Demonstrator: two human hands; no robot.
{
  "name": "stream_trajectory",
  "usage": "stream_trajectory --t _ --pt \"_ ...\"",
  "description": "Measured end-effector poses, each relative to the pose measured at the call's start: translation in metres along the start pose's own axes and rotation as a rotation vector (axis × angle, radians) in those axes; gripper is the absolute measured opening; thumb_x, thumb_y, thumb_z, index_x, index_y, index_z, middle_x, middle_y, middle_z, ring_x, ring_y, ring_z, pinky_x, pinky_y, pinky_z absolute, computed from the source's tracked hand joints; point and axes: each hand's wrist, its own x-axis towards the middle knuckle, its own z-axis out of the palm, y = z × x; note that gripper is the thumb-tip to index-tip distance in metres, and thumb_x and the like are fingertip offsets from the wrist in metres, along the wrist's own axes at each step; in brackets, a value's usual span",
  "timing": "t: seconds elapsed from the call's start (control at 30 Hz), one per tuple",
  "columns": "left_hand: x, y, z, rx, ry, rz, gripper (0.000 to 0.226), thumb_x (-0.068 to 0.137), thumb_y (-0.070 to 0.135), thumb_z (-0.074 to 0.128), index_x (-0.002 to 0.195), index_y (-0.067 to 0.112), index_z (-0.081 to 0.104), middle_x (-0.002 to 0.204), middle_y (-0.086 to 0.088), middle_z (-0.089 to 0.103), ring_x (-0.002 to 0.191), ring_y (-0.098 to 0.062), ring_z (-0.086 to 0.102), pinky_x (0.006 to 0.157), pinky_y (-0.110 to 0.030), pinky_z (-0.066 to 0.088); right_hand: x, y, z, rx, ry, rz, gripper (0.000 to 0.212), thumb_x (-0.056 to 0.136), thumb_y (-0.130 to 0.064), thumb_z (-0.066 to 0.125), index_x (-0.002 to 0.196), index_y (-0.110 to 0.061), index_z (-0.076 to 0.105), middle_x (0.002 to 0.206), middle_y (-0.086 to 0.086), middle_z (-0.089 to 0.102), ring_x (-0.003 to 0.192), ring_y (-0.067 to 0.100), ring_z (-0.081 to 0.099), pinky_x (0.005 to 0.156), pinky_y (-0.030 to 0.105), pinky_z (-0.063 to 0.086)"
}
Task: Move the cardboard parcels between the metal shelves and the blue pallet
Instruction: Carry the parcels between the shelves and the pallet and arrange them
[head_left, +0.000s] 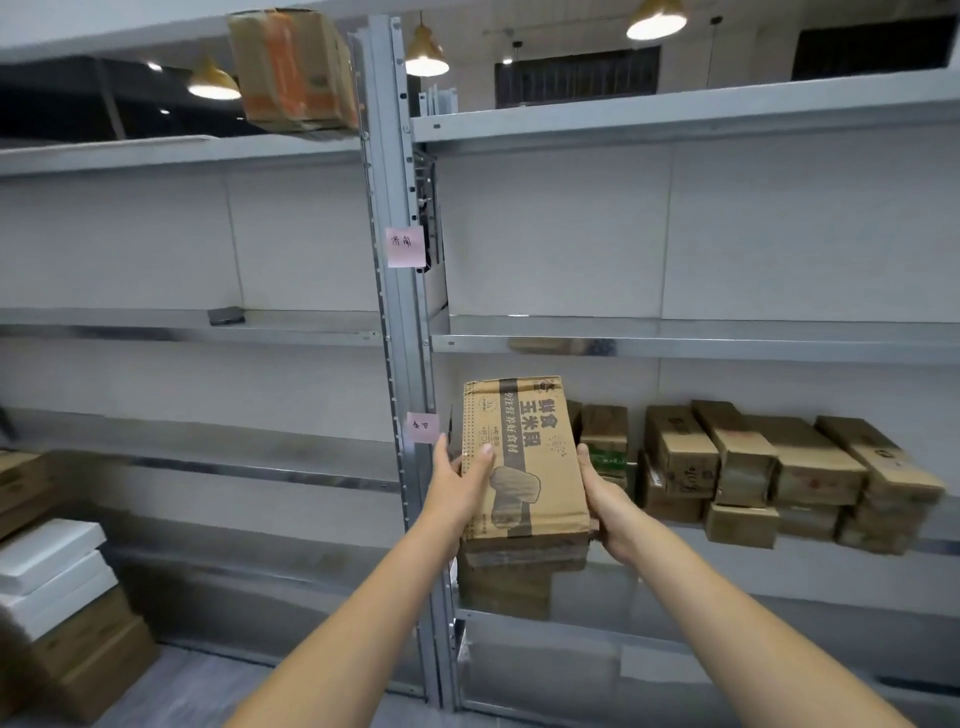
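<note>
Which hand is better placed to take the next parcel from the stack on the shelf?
Right, probably. The right hand grips the printed parcel on the side nearest the stacked parcels; the left hand is beside the shelf upright.

Single head-worn wide-angle view, facing forward and slightly down at the metal shelves (675, 345) from close range, both forearms reaching in from the bottom edge, shelving just beyond the fingertips, edges bowed and perhaps motion-blurred, no second view.

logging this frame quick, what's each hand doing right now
Left hand: closed on the left edge of the printed cardboard parcel.
Right hand: closed on the same parcel's right edge.
</note>
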Motion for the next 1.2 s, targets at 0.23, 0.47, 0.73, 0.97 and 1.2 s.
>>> stream_trajectory --t 0.23,0.47,0.73,0.97,1.2 --pt "-0.003 -0.01 -0.018 0.045 0.003 0.128 0.031 0.098 0.029 0.057 0.113 0.037 0.031 0.125 -0.016 0.06 0.101 -0.028 0.07 0.09 -0.048 0.058 -0.008 0.007 0.007 0.028 -0.048 0.029 0.092 0.069 -0.082 0.047 0.129 -0.013 0.056 0.119 0.013 0.066 0.109 0.032 0.061 0.093 0.047 0.052" --pt "-0.001 -0.024 -0.013 0.225 0.063 0.229 0.021 0.105 0.017 0.041 0.116 0.034 0.049 0.124 0.002 0.06 0.1 -0.002 0.059 0.076 -0.022 0.047 -0.006 0.01 0.007 0.118 0.036 0.006 0.051 0.097 -0.055 0.038 0.132 -0.02 0.052 0.116 0.011 0.063 0.103 0.031 0.061 0.092 0.047 0.052" --pt "0.007 -0.027 0.005 0.26 0.094 -0.029 0.046 0.093 0.061 0.047 0.117 0.023 0.042 0.124 -0.004 0.053 0.115 -0.024 0.052 0.099 -0.044 0.045 -0.002 0.021 0.006 0.152 -0.048 -0.034 0.038 0.101 -0.039 0.04 0.13 -0.019 0.054 0.119 0.008 0.062 0.109 0.026 0.058 0.091 0.043 0.049" --pt "0.003 -0.035 0.009 -0.058 -0.101 -0.22 0.102 0.058 0.074 0.071 0.131 0.019 0.026 0.115 -0.004 0.057 0.1 -0.02 0.064 0.074 -0.031 0.054 -0.005 0.011 0.003 0.159 -0.015 -0.104 0.031 0.1 -0.043 0.04 0.107 -0.032 0.069 0.102 -0.001 0.073 0.092 0.018 0.069 0.064 0.033 0.056" --pt "0.014 -0.036 0.011 -0.151 -0.151 -0.171 0.095 0.062 0.069 0.073 0.135 0.017 0.04 0.119 -0.006 0.066 0.105 -0.025 0.068 0.09 -0.042 0.056 0.001 0.001 -0.009 0.006 0.016 -0.231 0.027 0.098 -0.035 0.049 0.123 -0.028 0.058 0.11 0.0 0.067 0.103 0.019 0.063 0.092 0.041 0.052"
